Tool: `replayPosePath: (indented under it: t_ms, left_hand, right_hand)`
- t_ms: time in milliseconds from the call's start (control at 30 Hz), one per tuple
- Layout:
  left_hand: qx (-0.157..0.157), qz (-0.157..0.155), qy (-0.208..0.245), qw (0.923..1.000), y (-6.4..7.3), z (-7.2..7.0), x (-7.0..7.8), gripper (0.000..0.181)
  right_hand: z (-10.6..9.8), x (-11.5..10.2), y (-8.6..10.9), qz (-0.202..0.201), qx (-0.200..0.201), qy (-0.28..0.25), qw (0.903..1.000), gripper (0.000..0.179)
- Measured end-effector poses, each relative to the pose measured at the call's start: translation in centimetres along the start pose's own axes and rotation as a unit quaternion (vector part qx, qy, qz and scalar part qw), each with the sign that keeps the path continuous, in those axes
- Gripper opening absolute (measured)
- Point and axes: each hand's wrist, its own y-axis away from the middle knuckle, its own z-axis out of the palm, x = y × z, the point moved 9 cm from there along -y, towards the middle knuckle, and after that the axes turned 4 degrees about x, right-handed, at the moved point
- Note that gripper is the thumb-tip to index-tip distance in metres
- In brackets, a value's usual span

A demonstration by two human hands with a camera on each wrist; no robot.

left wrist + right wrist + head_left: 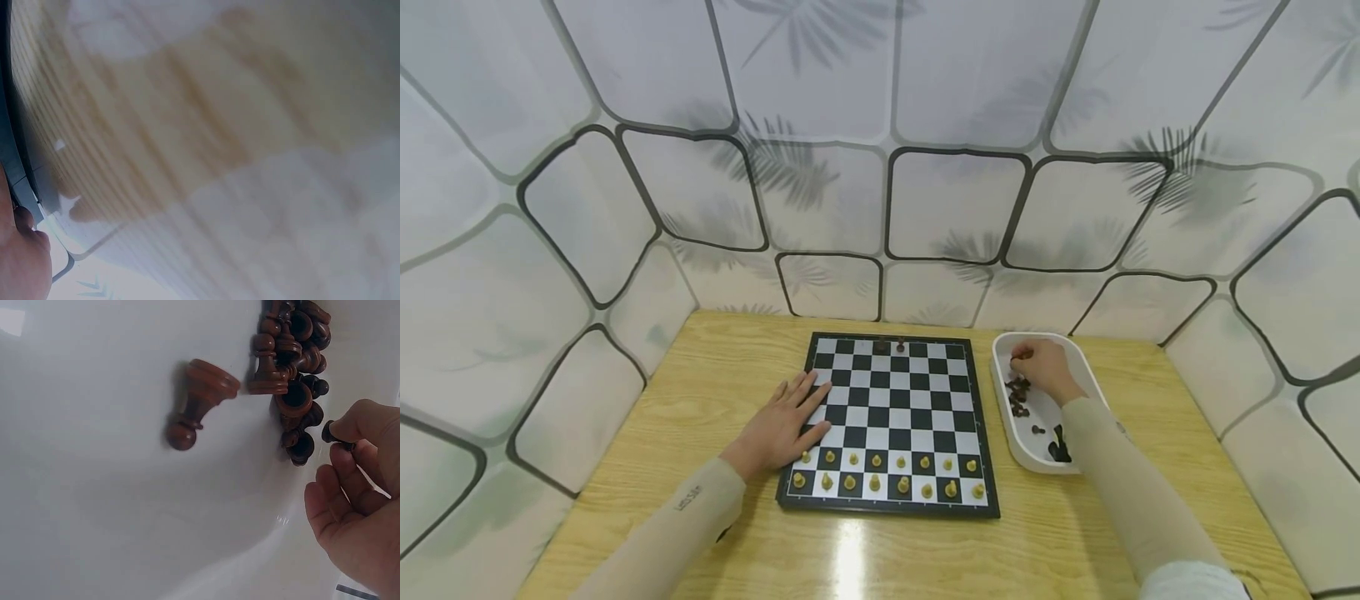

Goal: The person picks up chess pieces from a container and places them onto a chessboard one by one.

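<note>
My left hand (778, 425) rests with fingers spread on the left edge of a black-and-white chessboard (889, 398). Inside a white tray (1019, 457) to the right of the board, my right hand (1043, 367) pinches a dark brown chess piece (330, 432) between thumb and forefinger; its kind is mostly hidden. Beside those fingers, a pile of brown chess pieces (294, 403) lies along the tray's wall. Apart from the pile, a brown pawn (203, 400) lies on its side. Two brown pieces (900, 345) stand on the board's far row.
Two rows of yellow chess pieces (875, 482) stand on the board's near side. Black objects (1059, 447) lie at the tray's near end. Board and tray sit on a wooden table (715, 383), with patterned walls (955, 200) behind and at both sides.
</note>
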Motion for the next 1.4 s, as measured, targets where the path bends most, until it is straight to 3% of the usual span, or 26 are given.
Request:
replayPosePath:
  t_ms: [267, 533, 800, 1133, 1400]
  left_hand:
    - [0.001, 0.001, 0.0, 1.0, -0.1, 0.0, -0.1, 0.074]
    - [-0.003, 0.002, -0.003, 1.0, 0.0, -0.1, 0.0, 0.075]
    - [-0.001, 0.002, -0.002, 1.0, 0.0, -0.2, 0.0, 0.075]
    - [0.004, 0.006, -0.002, 1.0, 0.1, -0.2, 0.1, 0.074]
    - [0.004, 0.007, 0.0, 1.0, 0.1, -0.2, 0.2, 0.074]
  right_hand:
    - [-0.6, -0.2, 0.1, 0.005, 0.007, -0.01, 0.9999, 0.024]
    - [-1.3, -0.9, 0.3, -0.022, 0.032, -0.02, 0.999, 0.03]
    - [-2.3, -2.4, 0.1, -0.052, 0.05, -0.045, 0.9964, 0.031]
    - [-3.2, -4.4, -0.3, -0.048, 0.053, -0.049, 0.9962, 0.03]
    - [-3.1, -6.7, -0.8, -0.066, 0.059, -0.048, 0.9949, 0.026]
